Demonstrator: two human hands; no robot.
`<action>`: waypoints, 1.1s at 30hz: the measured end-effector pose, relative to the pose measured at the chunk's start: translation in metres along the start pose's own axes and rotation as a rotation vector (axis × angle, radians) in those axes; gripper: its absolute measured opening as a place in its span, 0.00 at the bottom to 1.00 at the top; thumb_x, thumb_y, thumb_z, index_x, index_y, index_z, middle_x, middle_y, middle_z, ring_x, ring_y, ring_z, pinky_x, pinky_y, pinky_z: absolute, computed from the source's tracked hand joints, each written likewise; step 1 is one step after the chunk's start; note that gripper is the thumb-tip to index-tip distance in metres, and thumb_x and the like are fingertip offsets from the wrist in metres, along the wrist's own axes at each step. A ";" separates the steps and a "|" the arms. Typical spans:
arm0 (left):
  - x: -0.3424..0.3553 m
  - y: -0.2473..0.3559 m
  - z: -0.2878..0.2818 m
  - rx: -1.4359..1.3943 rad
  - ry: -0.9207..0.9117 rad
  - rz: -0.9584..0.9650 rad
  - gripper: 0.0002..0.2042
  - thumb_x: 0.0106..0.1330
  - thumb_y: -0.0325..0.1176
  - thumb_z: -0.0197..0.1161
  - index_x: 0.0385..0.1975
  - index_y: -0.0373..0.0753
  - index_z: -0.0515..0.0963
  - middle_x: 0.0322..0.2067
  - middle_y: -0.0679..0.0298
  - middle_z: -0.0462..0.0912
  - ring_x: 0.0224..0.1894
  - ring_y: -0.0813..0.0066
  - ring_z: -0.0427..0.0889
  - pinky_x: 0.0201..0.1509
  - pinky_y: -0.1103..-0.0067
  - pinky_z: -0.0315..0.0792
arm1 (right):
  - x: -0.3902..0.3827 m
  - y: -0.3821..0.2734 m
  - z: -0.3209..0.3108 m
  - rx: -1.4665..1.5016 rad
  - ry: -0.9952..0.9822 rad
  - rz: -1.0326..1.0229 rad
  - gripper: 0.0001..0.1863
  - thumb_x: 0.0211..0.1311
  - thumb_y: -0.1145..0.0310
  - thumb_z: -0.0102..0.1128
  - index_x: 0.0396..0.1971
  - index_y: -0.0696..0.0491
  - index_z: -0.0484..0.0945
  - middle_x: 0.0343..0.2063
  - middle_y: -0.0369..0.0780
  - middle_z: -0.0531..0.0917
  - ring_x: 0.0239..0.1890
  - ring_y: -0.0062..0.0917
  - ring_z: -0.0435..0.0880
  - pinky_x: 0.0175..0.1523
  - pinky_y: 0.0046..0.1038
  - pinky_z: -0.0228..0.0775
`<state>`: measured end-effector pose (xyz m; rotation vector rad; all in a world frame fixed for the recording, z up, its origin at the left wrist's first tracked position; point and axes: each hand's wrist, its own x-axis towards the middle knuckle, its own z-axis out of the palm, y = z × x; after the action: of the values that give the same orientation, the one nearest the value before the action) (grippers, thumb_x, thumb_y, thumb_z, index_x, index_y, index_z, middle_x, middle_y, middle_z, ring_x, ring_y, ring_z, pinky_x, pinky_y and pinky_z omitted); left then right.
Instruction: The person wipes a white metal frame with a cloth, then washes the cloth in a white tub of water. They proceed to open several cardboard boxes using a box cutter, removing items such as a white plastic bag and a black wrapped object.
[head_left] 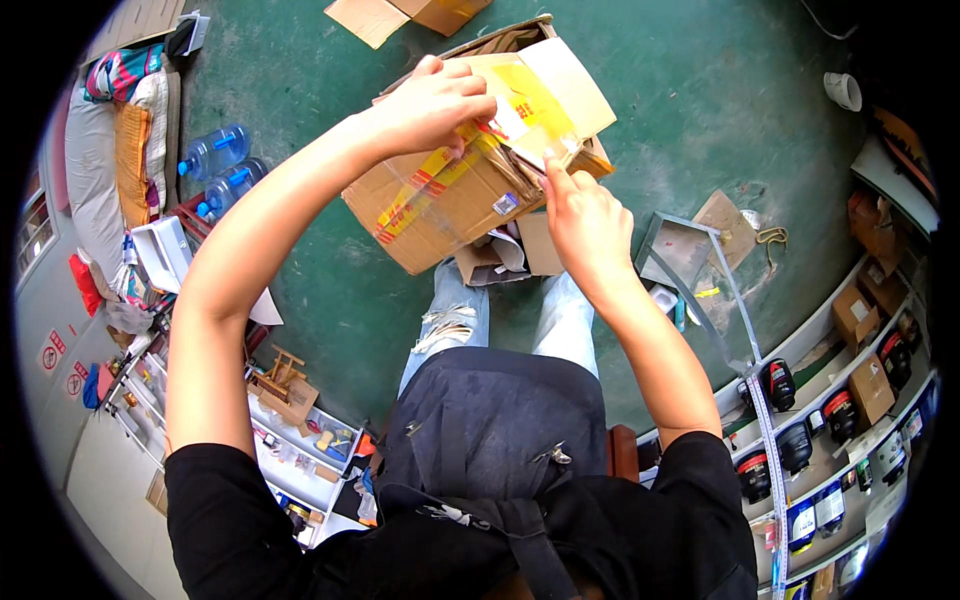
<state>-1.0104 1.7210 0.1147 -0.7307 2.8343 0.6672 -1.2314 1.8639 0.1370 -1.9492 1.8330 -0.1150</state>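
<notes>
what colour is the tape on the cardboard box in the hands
Yellow with red markings, on the tape across the brown cardboard box; the head view shows it.

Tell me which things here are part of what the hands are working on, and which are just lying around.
In hand:
- cardboard box with yellow tape, held up in front of the person
- left hand on its top edge
- right hand at the open flap

Lying about:
- water bottles on the green floor
- cardboard scraps
- grey tray
- white cup
- shelf of containers
</notes>
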 end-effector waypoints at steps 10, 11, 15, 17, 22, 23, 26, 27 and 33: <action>-0.017 0.015 -0.024 0.000 -0.033 0.155 0.10 0.45 0.32 0.68 0.26 0.42 0.76 0.30 0.67 0.76 0.41 0.69 0.76 0.53 0.72 0.66 | -0.023 -0.021 -0.039 0.044 -0.131 -0.147 0.20 0.54 0.72 0.55 0.49 0.54 0.77 0.24 0.40 0.79 0.25 0.31 0.83 0.26 0.31 0.76; -0.022 0.022 -0.033 -0.011 -0.016 0.175 0.10 0.44 0.32 0.68 0.25 0.41 0.76 0.29 0.67 0.76 0.40 0.68 0.76 0.51 0.72 0.68 | -0.029 -0.023 -0.049 0.065 -0.136 -0.160 0.19 0.54 0.71 0.55 0.48 0.54 0.77 0.24 0.40 0.79 0.25 0.31 0.83 0.26 0.31 0.76; -0.055 0.053 -0.096 0.055 0.028 0.097 0.10 0.44 0.32 0.68 0.24 0.40 0.75 0.27 0.65 0.73 0.37 0.66 0.75 0.47 0.72 0.69 | -0.050 -0.031 -0.106 0.246 -0.039 -0.143 0.11 0.60 0.70 0.59 0.42 0.54 0.76 0.23 0.40 0.79 0.24 0.32 0.82 0.28 0.30 0.75; -0.075 0.064 -0.124 -0.019 0.036 0.011 0.10 0.43 0.31 0.69 0.24 0.39 0.75 0.26 0.64 0.72 0.35 0.65 0.75 0.44 0.72 0.70 | -0.054 -0.031 -0.126 0.389 -0.012 -0.106 0.10 0.60 0.70 0.60 0.41 0.53 0.76 0.25 0.40 0.80 0.25 0.33 0.83 0.29 0.30 0.74; -0.104 0.097 -0.181 -0.245 0.129 -0.319 0.11 0.43 0.25 0.74 0.27 0.36 0.80 0.24 0.64 0.71 0.28 0.71 0.72 0.33 0.78 0.68 | -0.057 -0.039 -0.130 0.902 0.094 -0.041 0.13 0.58 0.80 0.57 0.44 0.56 0.73 0.25 0.43 0.81 0.21 0.31 0.82 0.28 0.30 0.73; -0.106 0.103 -0.186 -0.347 0.156 -0.452 0.11 0.45 0.26 0.75 0.27 0.35 0.80 0.24 0.65 0.71 0.28 0.74 0.72 0.33 0.79 0.67 | -0.054 -0.045 -0.128 0.929 0.127 -0.077 0.13 0.58 0.79 0.57 0.44 0.56 0.73 0.25 0.43 0.81 0.22 0.31 0.82 0.28 0.29 0.74; -0.121 0.109 -0.176 -0.580 0.298 -0.752 0.13 0.48 0.30 0.77 0.29 0.33 0.80 0.24 0.71 0.72 0.27 0.86 0.71 0.32 0.85 0.65 | -0.043 -0.063 -0.119 0.877 0.216 -0.219 0.16 0.58 0.78 0.60 0.47 0.56 0.74 0.30 0.42 0.83 0.26 0.31 0.84 0.31 0.28 0.75; -0.127 0.104 -0.164 -0.621 0.333 -0.836 0.13 0.49 0.30 0.77 0.31 0.33 0.82 0.24 0.73 0.74 0.27 0.87 0.71 0.32 0.86 0.66 | -0.035 -0.071 -0.110 0.789 0.225 -0.245 0.17 0.59 0.75 0.60 0.49 0.53 0.74 0.29 0.41 0.82 0.26 0.32 0.83 0.31 0.30 0.75; -0.142 0.074 -0.062 -1.096 0.515 -1.146 0.12 0.55 0.28 0.73 0.37 0.31 0.82 0.25 0.71 0.80 0.27 0.89 0.73 0.34 0.90 0.68 | 0.003 -0.091 -0.046 0.423 0.166 -0.286 0.14 0.63 0.63 0.59 0.48 0.47 0.76 0.28 0.38 0.79 0.29 0.35 0.83 0.30 0.36 0.75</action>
<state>-0.9237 1.8115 0.2322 -2.5780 1.4808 1.8303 -1.1636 1.8494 0.2118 -1.9182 1.4596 -0.7133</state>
